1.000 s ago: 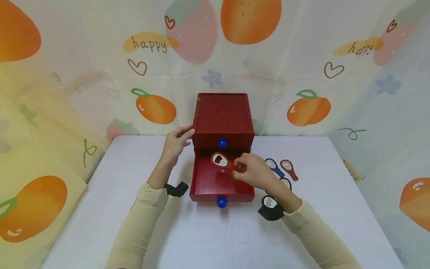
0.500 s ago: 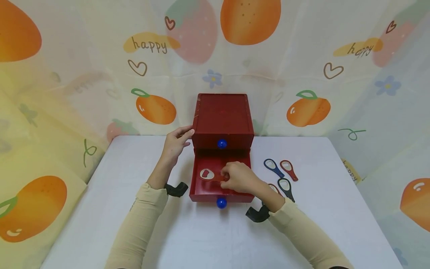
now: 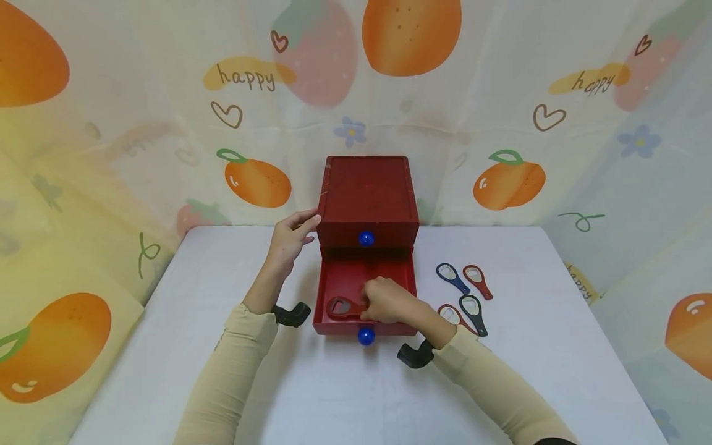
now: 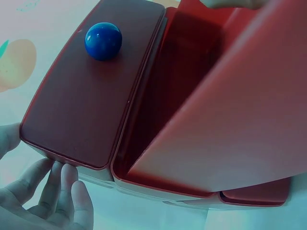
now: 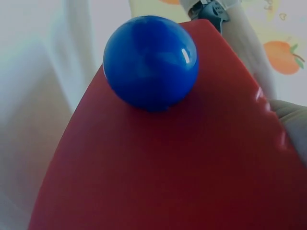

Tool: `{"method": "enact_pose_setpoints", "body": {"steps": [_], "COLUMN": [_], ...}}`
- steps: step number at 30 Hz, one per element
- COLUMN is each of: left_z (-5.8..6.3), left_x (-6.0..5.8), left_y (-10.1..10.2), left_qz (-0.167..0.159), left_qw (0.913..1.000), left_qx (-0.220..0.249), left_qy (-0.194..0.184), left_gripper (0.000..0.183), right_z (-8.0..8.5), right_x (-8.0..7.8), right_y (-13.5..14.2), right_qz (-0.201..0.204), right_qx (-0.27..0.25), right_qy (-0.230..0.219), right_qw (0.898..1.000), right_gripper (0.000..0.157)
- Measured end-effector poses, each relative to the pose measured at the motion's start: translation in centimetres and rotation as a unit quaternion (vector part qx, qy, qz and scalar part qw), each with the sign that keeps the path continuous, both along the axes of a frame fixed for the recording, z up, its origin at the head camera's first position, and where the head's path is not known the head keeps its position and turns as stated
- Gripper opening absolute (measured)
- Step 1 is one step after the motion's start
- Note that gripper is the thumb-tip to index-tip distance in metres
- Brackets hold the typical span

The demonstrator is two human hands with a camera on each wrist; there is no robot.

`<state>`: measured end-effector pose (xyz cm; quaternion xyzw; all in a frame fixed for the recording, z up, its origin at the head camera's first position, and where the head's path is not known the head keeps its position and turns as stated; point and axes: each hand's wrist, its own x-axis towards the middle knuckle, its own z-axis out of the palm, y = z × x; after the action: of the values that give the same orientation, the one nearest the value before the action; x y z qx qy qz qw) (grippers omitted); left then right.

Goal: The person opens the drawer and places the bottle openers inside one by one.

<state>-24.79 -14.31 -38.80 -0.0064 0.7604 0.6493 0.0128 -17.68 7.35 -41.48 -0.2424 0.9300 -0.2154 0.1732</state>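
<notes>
My right hand (image 3: 389,300) is down inside the pulled-out lower drawer (image 3: 334,328), pinching the handle of a red bottle opener (image 3: 339,308). The opener lies low near the drawer's front wall, its head toward the left. My fingertips are partly hidden. In the right wrist view, the drawer front (image 5: 158,167) and its blue knob (image 5: 151,62) cover most of the hand. My left hand (image 3: 289,238) touches the left side of the red cabinet (image 3: 367,185). The left wrist view shows its fairly straight fingers (image 4: 62,191) against the cabinet's side near a front corner.
Right of the drawer, several bottle openers lie on the white table: a blue one (image 3: 453,277), a red one (image 3: 477,282), a black one (image 3: 474,314) and another red one (image 3: 453,316). The upper drawer, with its blue knob (image 3: 366,238), is closed. A fruit-print cloth hangs behind.
My right hand has moved left and toward the drawer's front, lowering the red bottle opener into the drawer. The left hand has stayed at the cabinet's side.
</notes>
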Motion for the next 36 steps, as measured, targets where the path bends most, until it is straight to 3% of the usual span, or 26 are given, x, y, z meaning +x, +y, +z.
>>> {"method": "enact_pose_setpoints", "body": {"steps": [10, 16, 24, 28, 32, 36], "left_z": [-0.1, -0.2, -0.3, -0.3, -0.3, -0.3], "left_x": [0.1, 0.0, 0.0, 0.0, -0.1, -0.1], "left_y": [0.0, -0.1, -0.1, 0.0, 0.0, 0.0], "left_qz": [-0.002, -0.002, -0.003, 0.000, 0.000, 0.000], "left_qw": [1.0000, 1.0000, 1.0000, 0.9999, 0.9999, 1.0000], "left_qx": [0.004, 0.005, 0.003, 0.013, 0.011, 0.005], "left_qy": [0.002, 0.005, 0.006, 0.005, 0.005, 0.004], "left_gripper": [0.048, 0.047, 0.046, 0.045, 0.045, 0.045], "right_z": [-0.6, 0.2, 2.6, 3.5, 3.1, 1.7], "right_x": [-0.3, -0.4, -0.5, -0.4, -0.4, -0.5], "right_y": [-0.2, 1.1, 4.7, 6.9, 9.5, 12.2], "right_qz": [-0.015, -0.015, -0.034, -0.060, -0.094, -0.135], "right_qx": [0.002, -0.035, -0.109, -0.118, -0.134, -0.145], "right_qy": [-0.013, 0.011, 0.030, 0.044, 0.053, 0.056], "right_qw": [1.000, 0.999, 0.993, 0.990, 0.985, 0.979], "right_gripper": [0.009, 0.015, 0.018, 0.018, 0.019, 0.020]}}
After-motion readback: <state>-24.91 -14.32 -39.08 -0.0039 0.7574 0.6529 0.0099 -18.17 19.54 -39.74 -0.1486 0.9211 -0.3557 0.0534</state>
